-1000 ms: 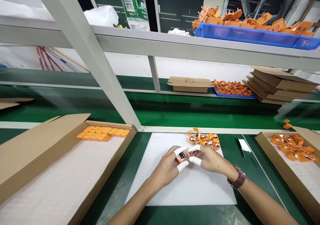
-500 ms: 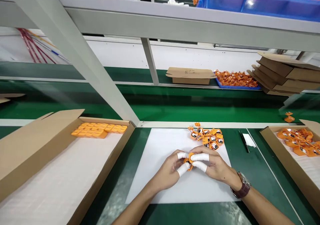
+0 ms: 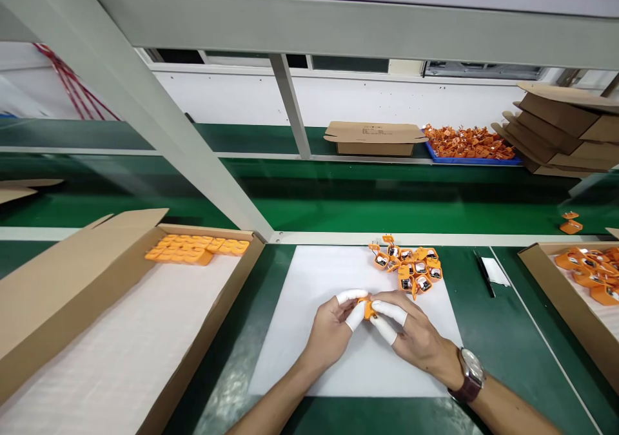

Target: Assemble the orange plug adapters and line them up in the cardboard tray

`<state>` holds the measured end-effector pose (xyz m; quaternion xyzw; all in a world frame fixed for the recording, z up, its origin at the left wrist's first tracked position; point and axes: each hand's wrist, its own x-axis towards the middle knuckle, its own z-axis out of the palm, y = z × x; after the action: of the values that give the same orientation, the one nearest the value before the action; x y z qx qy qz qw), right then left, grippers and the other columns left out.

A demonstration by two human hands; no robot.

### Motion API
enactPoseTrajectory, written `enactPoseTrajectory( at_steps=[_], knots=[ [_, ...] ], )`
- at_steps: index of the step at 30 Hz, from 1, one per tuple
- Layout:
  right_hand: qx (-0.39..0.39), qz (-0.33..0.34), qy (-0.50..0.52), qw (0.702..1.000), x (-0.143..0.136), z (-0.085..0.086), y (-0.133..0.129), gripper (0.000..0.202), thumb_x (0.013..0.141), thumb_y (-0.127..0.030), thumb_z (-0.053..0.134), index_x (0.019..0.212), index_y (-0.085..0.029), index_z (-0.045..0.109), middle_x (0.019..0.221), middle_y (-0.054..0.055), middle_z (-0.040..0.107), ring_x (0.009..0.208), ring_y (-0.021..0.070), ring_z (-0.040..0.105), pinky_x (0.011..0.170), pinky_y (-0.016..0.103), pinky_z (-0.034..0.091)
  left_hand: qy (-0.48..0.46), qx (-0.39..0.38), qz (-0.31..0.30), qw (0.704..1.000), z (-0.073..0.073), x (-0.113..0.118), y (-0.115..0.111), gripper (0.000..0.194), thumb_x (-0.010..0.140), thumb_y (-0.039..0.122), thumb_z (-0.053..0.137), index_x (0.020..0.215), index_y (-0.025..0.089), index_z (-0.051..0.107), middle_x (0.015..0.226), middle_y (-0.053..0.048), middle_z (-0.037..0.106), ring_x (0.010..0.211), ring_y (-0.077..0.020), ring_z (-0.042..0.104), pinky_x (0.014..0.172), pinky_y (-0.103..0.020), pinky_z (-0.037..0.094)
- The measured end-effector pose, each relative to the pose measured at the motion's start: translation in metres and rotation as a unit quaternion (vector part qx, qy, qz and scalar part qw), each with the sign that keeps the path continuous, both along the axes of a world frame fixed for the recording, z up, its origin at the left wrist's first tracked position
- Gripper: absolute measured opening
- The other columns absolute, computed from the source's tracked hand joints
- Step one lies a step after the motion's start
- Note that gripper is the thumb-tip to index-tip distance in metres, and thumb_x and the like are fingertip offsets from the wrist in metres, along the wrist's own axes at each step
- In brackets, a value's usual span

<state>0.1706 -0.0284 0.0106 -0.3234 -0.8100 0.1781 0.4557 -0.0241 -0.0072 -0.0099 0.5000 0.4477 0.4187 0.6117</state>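
A small orange plastic housing is pinched between both hands above a white sheet. My left hand grips it from the left, with white finger cots on thumb and forefinger. From the right, my right hand holds its other side, also with white cots on its fingertips; a watch is on that wrist. Just beyond the hands lies a cluster of open orange housings with dark and silvery parts inside. My fingers hide part of the held piece.
An open cardboard box on the left holds rows of orange pieces. At right stands another box with loose orange housings. A black pen lies beside white paper. The shelf behind carries a blue tray and stacked cartons.
The camera view has tilted down a little. Both hands still hold the orange housing, which has turned in the fingers and now looks closed; the right fingers have shifted on it.
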Motion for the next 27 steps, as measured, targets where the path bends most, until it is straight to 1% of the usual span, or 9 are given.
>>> enactPoseTrajectory(
  at_steps=[4,6,9,11,14,17,19,22,27],
  knots=[
    [-0.023,-0.016,0.012,1.0,0.003,-0.003,0.001,0.051,0.096,-0.006,0.056,0.141,-0.028,0.047,0.123,0.012,0.065,0.116,0.0235,0.064,0.096,0.042,0.058,0.005,-0.001,-0.058,0.998,0.009,-0.005,-0.001,0.042,0.087,0.046,0.068,0.119,0.018,0.072,0.127,-0.01,0.072,0.118,-0.0302,0.068,0.104,-0.047,0.055],
    [-0.023,-0.02,0.009,1.0,0.003,-0.005,0.0,0.05,0.096,-0.007,0.056,0.141,-0.028,0.048,0.122,0.012,0.064,0.115,0.024,0.064,0.095,0.042,0.058,0.008,0.006,-0.078,0.997,0.011,-0.006,-0.001,0.043,0.088,0.045,0.068,0.122,0.02,0.071,0.132,-0.009,0.069,0.123,-0.0305,0.065,0.109,-0.047,0.051],
    [-0.022,-0.019,-0.012,1.0,0.001,-0.007,-0.001,0.049,0.095,-0.008,0.059,0.139,-0.027,0.051,0.119,0.012,0.064,0.11,0.0238,0.064,0.092,0.041,0.058,0.006,0.021,-0.083,0.996,0.01,-0.004,-0.003,0.045,0.086,0.043,0.071,0.124,0.02,0.07,0.135,-0.009,0.067,0.127,-0.0306,0.062,0.114,-0.047,0.046],
    [-0.041,0.0,-0.015,0.999,0.0,-0.008,-0.001,0.047,0.096,-0.009,0.058,0.138,-0.028,0.052,0.123,0.012,0.062,0.113,0.0243,0.062,0.095,0.042,0.056,-0.001,0.019,-0.086,0.996,0.007,-0.001,-0.003,0.045,0.087,0.043,0.07,0.125,0.018,0.07,0.134,-0.01,0.068,0.126,-0.0305,0.062,0.115,-0.048,0.045],
    [-0.149,0.016,0.047,0.988,0.002,-0.013,0.0,0.047,0.097,-0.015,0.058,0.141,-0.028,0.049,0.123,0.011,0.059,0.112,0.0228,0.062,0.097,0.042,0.056,-0.001,0.007,-0.076,0.997,0.005,0.0,-0.002,0.046,0.085,0.043,0.072,0.123,0.017,0.071,0.132,-0.01,0.069,0.125,-0.0311,0.063,0.113,-0.048,0.048],
    [-0.296,0.024,0.12,0.947,0.003,-0.022,0.002,0.041,0.098,-0.025,0.059,0.139,-0.028,0.052,0.107,0.006,0.062,0.098,0.0193,0.065,0.094,0.04,0.058,0.006,0.007,-0.071,0.997,0.006,-0.001,-0.001,0.044,0.085,0.041,0.072,0.122,0.018,0.071,0.133,-0.009,0.069,0.126,-0.0318,0.062,0.11,-0.047,0.051],
    [-0.366,0.047,0.145,0.918,0.002,-0.027,0.003,0.036,0.098,-0.031,0.06,0.133,-0.026,0.057,0.102,0.005,0.064,0.094,0.0189,0.066,0.094,0.04,0.058,0.001,0.012,-0.086,0.996,0.006,-0.002,-0.001,0.041,0.086,0.039,0.071,0.123,0.02,0.071,0.134,-0.007,0.068,0.126,-0.032,0.062,0.108,-0.046,0.053],
    [-0.404,0.063,0.181,0.895,-0.001,-0.031,0.005,0.035,0.095,-0.036,0.064,0.128,-0.024,0.061,0.098,0.003,0.064,0.091,0.0181,0.065,0.092,0.038,0.057,0.0,0.019,-0.103,0.995,0.006,-0.004,-0.001,0.039,0.087,0.037,0.07,0.123,0.022,0.072,0.136,-0.006,0.067,0.125,-0.0316,0.063,0.106,-0.045,0.054],
    [-0.383,0.046,0.177,0.905,-0.005,-0.031,0.005,0.033,0.094,-0.034,0.065,0.125,-0.024,0.062,0.096,0.002,0.057,0.086,0.0165,0.061,0.087,0.035,0.057,0.005,0.02,-0.103,0.994,0.005,-0.005,-0.001,0.036,0.086,0.037,0.072,0.12,0.024,0.074,0.134,-0.006,0.069,0.123,-0.0307,0.065,0.107,-0.044,0.053]
  ],
)
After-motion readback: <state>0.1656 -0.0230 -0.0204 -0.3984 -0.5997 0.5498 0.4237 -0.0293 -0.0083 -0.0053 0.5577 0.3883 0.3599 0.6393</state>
